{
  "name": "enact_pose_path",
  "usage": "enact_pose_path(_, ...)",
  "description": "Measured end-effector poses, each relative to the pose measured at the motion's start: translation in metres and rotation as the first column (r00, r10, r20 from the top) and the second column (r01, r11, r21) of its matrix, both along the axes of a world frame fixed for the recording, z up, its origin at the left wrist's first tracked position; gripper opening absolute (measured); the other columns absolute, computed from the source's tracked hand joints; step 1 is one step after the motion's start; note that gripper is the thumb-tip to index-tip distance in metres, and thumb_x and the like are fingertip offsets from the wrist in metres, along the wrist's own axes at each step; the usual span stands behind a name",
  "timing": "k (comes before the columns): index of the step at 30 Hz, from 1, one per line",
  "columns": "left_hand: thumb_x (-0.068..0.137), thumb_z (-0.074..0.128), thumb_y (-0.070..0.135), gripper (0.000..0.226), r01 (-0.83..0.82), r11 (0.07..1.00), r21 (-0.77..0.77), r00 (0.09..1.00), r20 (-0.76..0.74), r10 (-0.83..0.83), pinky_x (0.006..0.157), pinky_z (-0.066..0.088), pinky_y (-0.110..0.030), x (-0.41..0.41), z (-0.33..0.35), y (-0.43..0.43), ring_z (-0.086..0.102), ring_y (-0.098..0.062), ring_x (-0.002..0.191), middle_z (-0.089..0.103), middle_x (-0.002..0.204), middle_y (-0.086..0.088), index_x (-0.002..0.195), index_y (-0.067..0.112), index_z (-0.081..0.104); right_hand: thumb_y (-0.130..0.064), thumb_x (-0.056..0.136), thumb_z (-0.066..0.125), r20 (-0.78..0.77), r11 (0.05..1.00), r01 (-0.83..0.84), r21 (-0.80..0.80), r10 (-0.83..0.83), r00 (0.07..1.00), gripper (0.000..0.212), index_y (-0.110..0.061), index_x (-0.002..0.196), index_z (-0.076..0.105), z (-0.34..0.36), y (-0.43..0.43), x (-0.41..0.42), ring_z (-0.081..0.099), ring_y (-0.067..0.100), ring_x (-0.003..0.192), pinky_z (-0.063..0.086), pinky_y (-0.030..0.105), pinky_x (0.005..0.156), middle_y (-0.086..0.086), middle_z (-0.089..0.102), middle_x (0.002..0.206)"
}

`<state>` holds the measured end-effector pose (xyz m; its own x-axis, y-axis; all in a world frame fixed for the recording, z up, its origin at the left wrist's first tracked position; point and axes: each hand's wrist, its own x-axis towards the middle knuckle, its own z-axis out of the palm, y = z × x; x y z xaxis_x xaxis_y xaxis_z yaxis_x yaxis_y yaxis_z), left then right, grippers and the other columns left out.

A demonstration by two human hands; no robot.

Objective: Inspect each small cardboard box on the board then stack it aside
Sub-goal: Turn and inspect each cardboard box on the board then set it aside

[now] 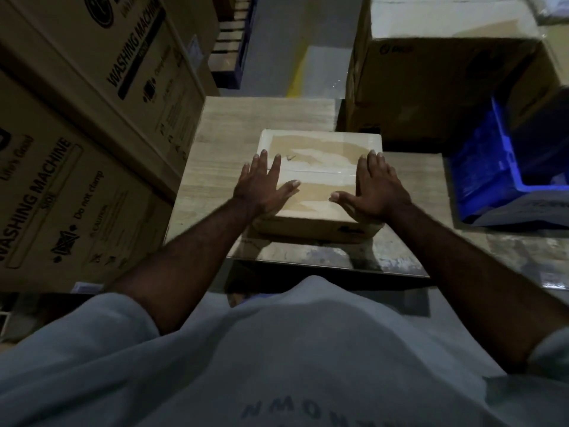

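Box: one small cardboard box (320, 167) is seen at the centre of the frame, lying flat on the board, near its front edge.
Box top: a taped seam is seen running across it, with pale torn patches around the tape.
Left hand (261, 186): laid flat on the box's left part, fingers straight and spread apart, thumb stretched inward across the top; nothing is gripped.
Right hand (374, 189): laid flat on the box's right part, fingers straight and apart, thumb pointed inward; nothing is gripped here either.
Board (215, 155): a pale wood-grain surface, seen from the centre up to mid-frame.
Cartons (92, 103): two large ones, printed "WASHING MACHINE", are stacked at the left of the frame, just beside the board.
Big carton (446, 87): placed at the upper right, beyond the box.
Crate (492, 167): blue, seen at the right edge, apart from the box.
Shirt (277, 349): pale grey, filling the lower frame.
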<state>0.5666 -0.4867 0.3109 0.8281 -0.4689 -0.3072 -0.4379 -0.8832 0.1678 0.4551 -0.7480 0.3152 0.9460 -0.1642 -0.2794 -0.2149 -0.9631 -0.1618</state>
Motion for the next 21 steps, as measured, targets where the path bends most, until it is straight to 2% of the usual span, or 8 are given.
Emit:
enact_pose_path(6, 0.09, 0.021, 0.088, 0.101, -0.036, 0.999, -0.003, 0.999, -0.01, 0.036, 0.127, -0.001, -0.051, 0.001, -0.004, -0.002, -0.012, -0.028, 0.159, -0.014, 0.172, -0.01, 0.166, 0.024, 0.002, -0.09, 0.089, 0.03, 0.044, 0.998, 0.056, 0.038, -0.058, 0.997, 0.119, -0.005, 0.166, -0.002, -0.014, 0.005, 0.0, -0.013, 0.031, 0.16, 0.004, 0.049, 0.13, 0.018, -0.013, 0.173)
enact_pose_path(12, 0.083, 0.03, 0.093, 0.113, -0.07, 0.998, -0.001, 0.998, 0.009, 0.07, 0.127, -0.001, -0.053, -0.002, -0.007, -0.015, -0.013, -0.034, 0.158, -0.013, 0.171, -0.015, 0.166, 0.02, 0.005, -0.091, 0.088, 0.025, 0.08, 0.998, 0.056, 0.043, -0.059, 0.995, 0.12, -0.003, 0.165, 0.002, -0.022, 0.003, 0.002, -0.011, 0.032, 0.16, 0.007, 0.051, 0.13, 0.019, -0.01, 0.173)
enact_pose_path(16, 0.082, 0.033, 0.093, 0.112, -0.083, 0.996, -0.037, 0.997, 0.002, 0.083, 0.126, 0.0, -0.056, -0.005, -0.012, -0.01, -0.017, -0.03, 0.158, -0.018, 0.171, -0.01, 0.165, 0.025, 0.001, -0.09, 0.089, 0.025, 0.101, 0.995, 0.072, 0.066, -0.079, 0.992, 0.117, -0.005, 0.166, 0.0, -0.03, 0.003, 0.0, -0.014, 0.03, 0.16, 0.007, 0.052, 0.13, 0.016, -0.013, 0.173)
enact_pose_path(19, 0.081, 0.031, 0.094, 0.11, -0.111, 0.991, -0.074, 0.994, -0.017, 0.11, 0.126, 0.001, -0.057, -0.007, -0.016, -0.007, -0.02, -0.026, 0.157, -0.02, 0.171, -0.004, 0.165, 0.03, -0.002, -0.084, 0.094, 0.028, 0.124, 0.991, 0.097, 0.094, -0.108, 0.986, 0.109, -0.008, 0.166, -0.001, -0.033, 0.005, -0.001, -0.014, 0.03, 0.16, 0.008, 0.053, 0.127, 0.014, -0.013, 0.174)
enact_pose_path(21, 0.081, 0.037, 0.093, 0.111, -0.139, 0.986, -0.096, 0.989, -0.054, 0.134, 0.126, 0.005, -0.057, -0.007, -0.015, -0.008, -0.021, -0.025, 0.157, -0.023, 0.17, -0.003, 0.165, 0.031, -0.003, -0.075, 0.1, 0.035, 0.154, 0.968, 0.157, 0.194, -0.188, 0.97, 0.1, -0.009, 0.166, 0.0, -0.034, 0.005, -0.001, -0.013, 0.034, 0.16, 0.009, 0.054, 0.127, 0.017, -0.011, 0.173)
